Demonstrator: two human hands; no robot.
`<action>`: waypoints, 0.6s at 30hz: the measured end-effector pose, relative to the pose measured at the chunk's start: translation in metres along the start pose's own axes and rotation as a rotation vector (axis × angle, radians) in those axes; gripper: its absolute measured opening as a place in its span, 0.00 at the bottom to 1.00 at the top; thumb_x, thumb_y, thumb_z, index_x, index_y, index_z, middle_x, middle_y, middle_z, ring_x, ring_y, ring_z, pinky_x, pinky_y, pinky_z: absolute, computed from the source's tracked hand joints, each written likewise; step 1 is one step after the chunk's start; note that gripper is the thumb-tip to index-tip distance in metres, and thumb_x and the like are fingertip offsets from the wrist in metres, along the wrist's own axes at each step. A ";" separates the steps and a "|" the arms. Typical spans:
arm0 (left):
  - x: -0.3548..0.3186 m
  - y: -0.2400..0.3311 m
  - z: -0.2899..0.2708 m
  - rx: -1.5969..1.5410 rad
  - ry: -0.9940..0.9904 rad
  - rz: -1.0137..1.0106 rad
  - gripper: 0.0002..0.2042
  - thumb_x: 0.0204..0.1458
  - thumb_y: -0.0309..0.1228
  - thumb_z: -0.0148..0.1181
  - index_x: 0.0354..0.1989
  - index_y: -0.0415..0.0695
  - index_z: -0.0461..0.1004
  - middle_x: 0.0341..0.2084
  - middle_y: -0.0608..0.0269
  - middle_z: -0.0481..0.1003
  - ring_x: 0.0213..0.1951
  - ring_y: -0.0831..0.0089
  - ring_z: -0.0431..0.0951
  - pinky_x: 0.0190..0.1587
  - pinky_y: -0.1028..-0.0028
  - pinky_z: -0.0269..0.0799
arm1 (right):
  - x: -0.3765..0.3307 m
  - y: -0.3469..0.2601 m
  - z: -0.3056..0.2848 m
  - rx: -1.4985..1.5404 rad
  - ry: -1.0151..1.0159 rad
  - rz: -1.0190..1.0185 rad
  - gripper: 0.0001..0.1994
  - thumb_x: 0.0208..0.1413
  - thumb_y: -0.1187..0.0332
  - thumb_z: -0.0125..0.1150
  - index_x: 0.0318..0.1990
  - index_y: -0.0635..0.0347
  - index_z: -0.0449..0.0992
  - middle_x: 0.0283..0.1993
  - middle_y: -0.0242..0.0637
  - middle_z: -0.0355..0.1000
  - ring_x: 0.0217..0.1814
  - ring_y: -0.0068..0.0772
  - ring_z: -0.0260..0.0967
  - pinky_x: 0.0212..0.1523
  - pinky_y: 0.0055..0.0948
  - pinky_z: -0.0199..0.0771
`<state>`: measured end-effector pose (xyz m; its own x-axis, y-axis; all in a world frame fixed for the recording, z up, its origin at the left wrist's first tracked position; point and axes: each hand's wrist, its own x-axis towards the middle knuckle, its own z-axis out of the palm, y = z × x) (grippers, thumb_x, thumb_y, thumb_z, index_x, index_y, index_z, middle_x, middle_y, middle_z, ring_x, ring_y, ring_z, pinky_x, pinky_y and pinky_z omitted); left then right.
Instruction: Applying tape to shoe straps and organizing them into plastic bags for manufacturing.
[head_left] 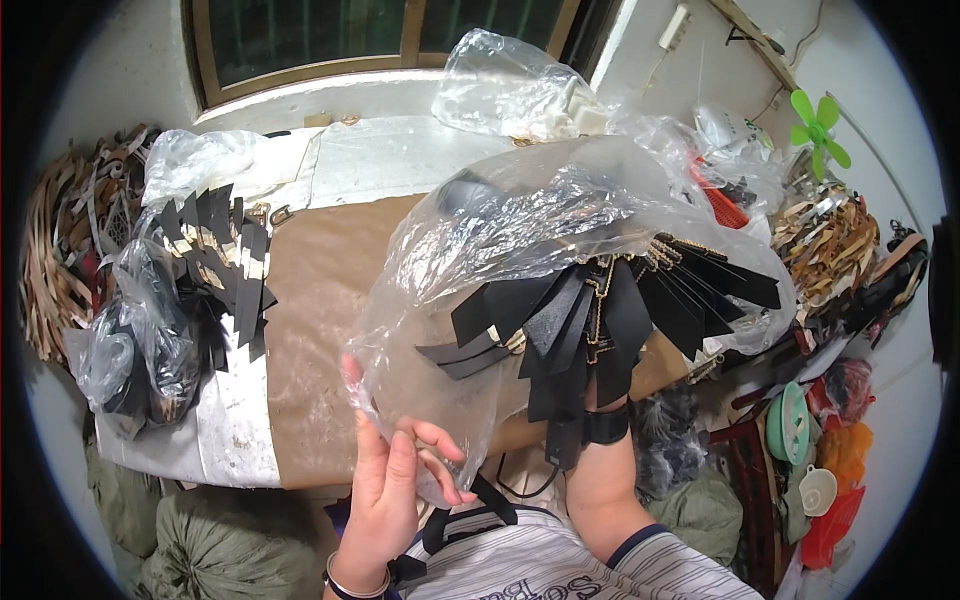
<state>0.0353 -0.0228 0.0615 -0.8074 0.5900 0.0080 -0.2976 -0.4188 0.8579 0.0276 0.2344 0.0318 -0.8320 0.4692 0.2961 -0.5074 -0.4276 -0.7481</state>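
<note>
A: Where is the left hand [393, 478]?
B: Raised at the near edge of the table [235, 445]; the left forearm rises from below, only its wrist end showing; the left wrist [360, 560] runs nearly straight into the hand.
A: And its fingers?
B: Parted and unevenly bent; one reaches up and away from the body, its tip past that near edge; the thumb [401, 460] stands upright; two others curl rightward; how firmly they close, I cannot tell.
A: The right side?
B: The bare right forearm [600, 500] reaches forward to the same edge, nearer its right corner; the right wrist [598, 450] lies at that edge; the right hand is hidden from sight.
</note>
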 end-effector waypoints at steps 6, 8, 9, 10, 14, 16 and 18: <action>0.001 -0.003 0.004 0.021 -0.010 -0.031 0.33 0.70 0.32 0.32 0.71 0.66 0.15 0.39 0.51 0.69 0.25 0.76 0.74 0.34 0.66 0.83 | 0.000 0.004 -0.003 0.052 0.038 0.005 0.22 0.65 0.66 0.54 0.65 0.60 0.64 0.56 0.32 0.70 0.51 0.24 0.71 0.48 0.24 0.74; 0.005 -0.004 0.009 0.017 -0.016 -0.029 0.34 0.70 0.33 0.32 0.71 0.66 0.15 0.39 0.52 0.70 0.24 0.77 0.74 0.33 0.66 0.83 | -0.003 -0.001 -0.007 0.056 0.062 0.001 0.22 0.65 0.66 0.54 0.65 0.60 0.64 0.56 0.32 0.70 0.51 0.25 0.71 0.48 0.24 0.74; 0.006 -0.004 0.011 0.013 -0.023 -0.035 0.34 0.70 0.33 0.32 0.71 0.66 0.15 0.39 0.52 0.70 0.24 0.77 0.74 0.33 0.66 0.83 | -0.005 -0.004 -0.009 0.058 0.074 -0.001 0.22 0.65 0.66 0.54 0.65 0.60 0.64 0.56 0.32 0.70 0.51 0.25 0.71 0.48 0.24 0.74; 0.006 -0.003 0.010 0.028 -0.008 -0.037 0.34 0.70 0.33 0.32 0.71 0.66 0.14 0.39 0.52 0.70 0.24 0.77 0.74 0.33 0.66 0.83 | -0.005 0.002 -0.009 0.075 0.078 0.012 0.22 0.65 0.66 0.54 0.65 0.60 0.64 0.56 0.32 0.70 0.52 0.25 0.71 0.48 0.24 0.74; 0.006 -0.005 0.007 0.059 0.016 -0.045 0.34 0.70 0.32 0.33 0.71 0.66 0.14 0.38 0.53 0.70 0.24 0.77 0.74 0.33 0.67 0.83 | -0.004 0.013 -0.010 0.123 0.098 0.041 0.22 0.65 0.66 0.54 0.65 0.60 0.64 0.56 0.33 0.70 0.52 0.25 0.71 0.48 0.24 0.74; 0.006 -0.005 0.007 0.057 0.025 -0.049 0.34 0.70 0.32 0.33 0.71 0.66 0.14 0.38 0.53 0.70 0.24 0.77 0.74 0.33 0.67 0.83 | -0.002 0.015 -0.010 0.141 0.106 0.049 0.22 0.66 0.66 0.53 0.65 0.60 0.64 0.56 0.33 0.70 0.52 0.25 0.71 0.48 0.24 0.74; 0.009 -0.005 0.011 0.046 0.016 -0.058 0.35 0.70 0.32 0.33 0.71 0.66 0.14 0.38 0.53 0.70 0.24 0.77 0.74 0.33 0.67 0.83 | -0.001 0.010 -0.011 0.145 0.124 0.044 0.22 0.66 0.66 0.53 0.65 0.60 0.64 0.56 0.33 0.70 0.52 0.25 0.71 0.48 0.25 0.74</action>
<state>0.0349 -0.0083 0.0632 -0.7973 0.6014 -0.0504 -0.3210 -0.3519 0.8793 0.0261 0.2384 0.0174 -0.8246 0.5353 0.1829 -0.5056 -0.5525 -0.6627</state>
